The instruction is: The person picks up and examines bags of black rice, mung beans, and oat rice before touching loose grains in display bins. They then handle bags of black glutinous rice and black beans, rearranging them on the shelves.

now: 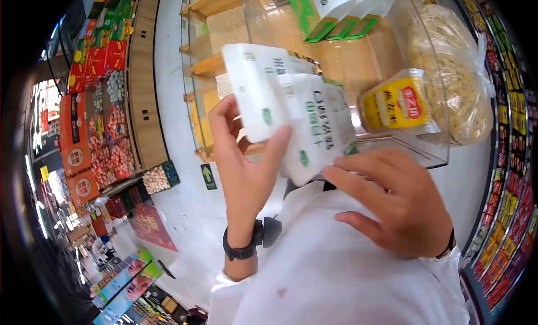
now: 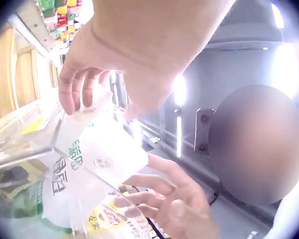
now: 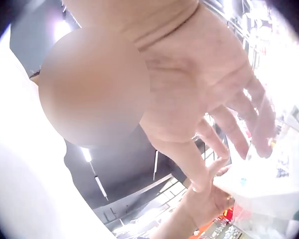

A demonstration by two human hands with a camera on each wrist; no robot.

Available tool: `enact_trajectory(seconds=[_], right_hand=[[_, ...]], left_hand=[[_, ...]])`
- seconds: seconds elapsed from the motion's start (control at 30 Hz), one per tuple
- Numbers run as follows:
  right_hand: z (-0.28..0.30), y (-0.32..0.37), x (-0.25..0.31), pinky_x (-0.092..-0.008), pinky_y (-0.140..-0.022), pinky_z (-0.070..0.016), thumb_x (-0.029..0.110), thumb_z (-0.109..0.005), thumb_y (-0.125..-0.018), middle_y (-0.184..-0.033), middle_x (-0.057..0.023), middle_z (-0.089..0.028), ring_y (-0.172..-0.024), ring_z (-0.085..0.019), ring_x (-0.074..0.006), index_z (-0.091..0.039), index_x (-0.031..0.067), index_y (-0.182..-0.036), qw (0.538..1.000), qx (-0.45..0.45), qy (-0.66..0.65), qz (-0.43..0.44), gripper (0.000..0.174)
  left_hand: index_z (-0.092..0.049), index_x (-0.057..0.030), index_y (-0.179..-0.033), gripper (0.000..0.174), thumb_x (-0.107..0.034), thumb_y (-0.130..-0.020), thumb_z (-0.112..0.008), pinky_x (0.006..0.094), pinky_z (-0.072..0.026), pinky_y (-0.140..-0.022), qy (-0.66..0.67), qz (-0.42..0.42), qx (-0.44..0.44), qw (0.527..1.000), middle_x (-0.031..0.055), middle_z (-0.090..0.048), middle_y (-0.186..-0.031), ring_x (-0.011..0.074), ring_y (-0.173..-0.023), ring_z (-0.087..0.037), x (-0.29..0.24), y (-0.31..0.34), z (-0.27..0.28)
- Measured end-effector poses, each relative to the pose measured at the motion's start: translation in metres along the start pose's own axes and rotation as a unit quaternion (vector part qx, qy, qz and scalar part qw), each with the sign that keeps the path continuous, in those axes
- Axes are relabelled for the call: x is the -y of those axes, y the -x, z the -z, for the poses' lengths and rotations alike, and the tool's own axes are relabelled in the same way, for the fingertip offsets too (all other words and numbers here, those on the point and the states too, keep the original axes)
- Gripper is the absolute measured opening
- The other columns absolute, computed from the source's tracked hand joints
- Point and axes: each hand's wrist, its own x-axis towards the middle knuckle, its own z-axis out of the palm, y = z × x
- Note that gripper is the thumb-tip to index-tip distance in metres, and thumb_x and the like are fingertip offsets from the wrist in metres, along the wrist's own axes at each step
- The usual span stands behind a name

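Note:
My left hand [image 1: 246,157] grips white packets with green and black print, thumb on the near face and fingers behind. One white packet [image 1: 252,84] lies behind another white packet [image 1: 308,120], and they overlap. In the left wrist view, the left fingers curl over the top of a white packet [image 2: 102,154]. My right hand [image 1: 400,199] is at the packets' lower right edge, its fingers extended and loosely bent, with the index fingertip right at the edge. In the right wrist view the palm of the right hand [image 3: 199,94] shows, with the fingers spread.
Beyond the hands is a wooden display with clear panels. It holds upright green-and-white bags [image 1: 336,11], a yellow packet [image 1: 392,103] and a large clear bag of pale pieces [image 1: 451,78]. Shelves of snacks [image 1: 504,213] line the right; boxed goods [image 1: 84,140] stand at left.

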Motion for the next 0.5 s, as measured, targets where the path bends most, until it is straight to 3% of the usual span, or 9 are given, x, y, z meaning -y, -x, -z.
enact_trajectory(seconds=[0.1,0.17,0.2,0.23,0.3,0.37,0.4,0.43,0.5], right_hand=[[0.036,0.009,-0.028,-0.0381,-0.084,-0.0503,0.011,-0.078,-0.071,-0.107,-0.0154,-0.065,-0.094,-0.063,-0.0319,-0.064,0.0008,-0.113,0.999,-0.043,-0.025,0.0,0.045],[0.054,0.012,-0.044,-0.0363,-0.085,-0.0495,0.011,-0.076,-0.074,-0.103,-0.015,-0.067,-0.094,-0.064,-0.0308,-0.065,-0.0004,-0.107,0.991,-0.108,0.069,-0.027,0.037],[0.06,0.01,-0.05,-0.0363,-0.085,-0.0495,0.011,-0.076,-0.074,-0.103,-0.015,-0.067,-0.094,-0.064,-0.0308,-0.065,-0.0004,-0.107,0.993,-0.094,0.065,-0.016,0.037],[0.067,0.005,-0.057,-0.0355,-0.085,-0.0492,0.011,-0.075,-0.075,-0.105,-0.0145,-0.067,-0.095,-0.064,-0.0307,-0.064,-0.0005,-0.109,0.996,-0.058,0.061,0.008,0.038],[0.081,-0.008,-0.072,-0.0348,-0.086,-0.0488,0.011,-0.074,-0.076,-0.108,-0.0139,-0.067,-0.096,-0.064,-0.0306,-0.063,-0.0005,-0.111,0.997,-0.006,0.064,0.038,0.039],[0.091,-0.026,-0.086,-0.0355,-0.09,-0.0485,0.014,-0.073,-0.076,-0.114,-0.0108,-0.065,-0.099,-0.064,-0.0294,-0.058,0.0011,-0.121,0.971,0.045,0.141,0.187,0.049],[0.091,-0.035,-0.086,-0.0355,-0.09,-0.0485,0.014,-0.073,-0.076,-0.114,-0.0108,-0.065,-0.099,-0.064,-0.0294,-0.058,0.0011,-0.121,0.97,0.053,0.139,0.191,0.049],[0.09,-0.046,-0.083,-0.0343,-0.089,-0.0499,0.018,-0.072,-0.078,-0.116,-0.0112,-0.065,-0.099,-0.065,-0.0263,-0.053,0.0014,-0.127,0.957,0.048,0.169,0.229,0.056],[0.091,-0.068,-0.086,-0.0332,-0.088,-0.0512,0.022,-0.071,-0.079,-0.117,-0.0115,-0.064,-0.099,-0.065,-0.0233,-0.048,0.0016,-0.133,0.939,0.042,0.205,0.273,0.062]], left_hand=[[-0.05,-0.0016,-0.118,0.043,-0.014,-0.084,-0.072,0.0268,-0.0501,-0.067,-0.123,-0.007,-0.028,0.992,0.0137,-0.061,-0.106,0.0162,-0.09,-0.062,-0.004,0.002,-0.003],[-0.059,0.0015,-0.105,0.029,-0.018,-0.086,-0.069,0.0269,-0.0497,-0.067,-0.15,0.096,-0.006,0.984,0.0139,-0.064,-0.096,0.0164,-0.085,-0.063,-0.004,-0.005,0.002],[-0.063,0.0037,-0.096,0.024,-0.019,-0.088,-0.066,0.0287,-0.0502,-0.067,-0.192,0.088,-0.02,0.977,0.0156,-0.066,-0.086,0.0183,-0.08,-0.063,-0.008,-0.006,-0.001],[-0.063,0.0037,-0.096,0.024,-0.019,-0.088,-0.066,0.0287,-0.0502,-0.067,-0.19,0.098,-0.031,0.976,0.0156,-0.066,-0.086,0.0183,-0.08,-0.063,-0.006,-0.007,-0.001],[-0.063,0.0036,-0.099,0.025,-0.018,-0.088,-0.066,0.0319,-0.0506,-0.069,-0.367,-0.099,-0.044,0.924,0.0163,-0.066,-0.089,0.0203,-0.083,-0.065,0.004,-0.007,-0.001],[-0.062,0.0036,-0.107,0.03,-0.02,-0.089,-0.066,0.0288,-0.0503,-0.068,-0.316,-0.134,-0.044,0.938,0.0136,-0.067,-0.094,0.0182,-0.081,-0.064,0.015,-0.021,-0.004],[-0.061,0.0037,-0.115,0.036,-0.021,-0.09,-0.066,0.0258,-0.0501,-0.067,-0.27,-0.178,-0.029,0.946,0.0109,-0.068,-0.098,0.0161,-0.08,-0.064,0.016,-0.023,-0.005],[-0.061,0.0037,-0.115,0.036,-0.021,-0.09,-0.066,0.0258,-0.0501,-0.067,-0.27,-0.177,-0.035,0.946,0.0109,-0.068,-0.098,0.0161,-0.08,-0.064,0.01,-0.025,-0.007],[-0.059,0.0016,-0.123,0.041,-0.023,-0.091,-0.064,0.0285,-0.0495,-0.083,-0.313,-0.083,0.004,0.946,0.0122,-0.067,-0.111,0.0196,-0.097,-0.064,-0.016,-0.032,-0.016]])
